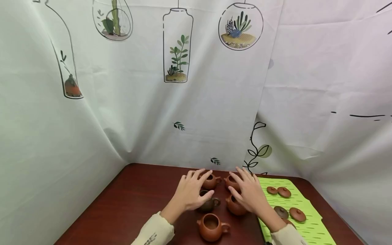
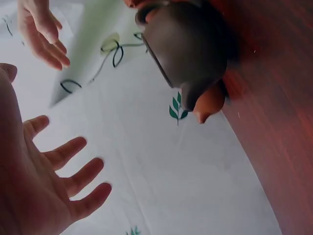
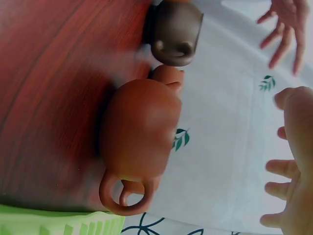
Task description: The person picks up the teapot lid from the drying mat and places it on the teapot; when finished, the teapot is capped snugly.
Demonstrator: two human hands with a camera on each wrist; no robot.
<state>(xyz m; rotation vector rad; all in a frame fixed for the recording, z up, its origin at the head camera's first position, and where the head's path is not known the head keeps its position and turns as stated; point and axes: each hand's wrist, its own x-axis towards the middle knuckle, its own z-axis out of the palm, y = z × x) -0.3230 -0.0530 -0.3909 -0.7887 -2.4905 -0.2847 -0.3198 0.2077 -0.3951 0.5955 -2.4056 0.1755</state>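
Note:
My left hand (image 1: 190, 191) hovers with spread fingers over the left column of lidless teapots. Under it are a dark brown teapot (image 1: 209, 205) and a reddish-brown teapot (image 1: 210, 182) behind that one. Fingers apart, my right hand (image 1: 250, 193) is above the right column, where one reddish-brown teapot (image 1: 235, 206) stands in front of another (image 1: 231, 183); the hand and wrist partly cover both. Both palms are free of any object in the wrist views, above the dark teapot (image 2: 183, 44) and the reddish-brown one (image 3: 142, 129). Nearest the front is a reddish-brown teapot (image 1: 210, 234) with its handle to the right.
A bright green slatted mat (image 1: 312, 231) lies on the right of the dark red table (image 1: 134, 204). Several round lids rest on it, among them a reddish one (image 1: 297, 214) and a dark one (image 1: 281, 212); my right forearm partly hides another. A printed white curtain (image 1: 147, 112) surrounds the table.

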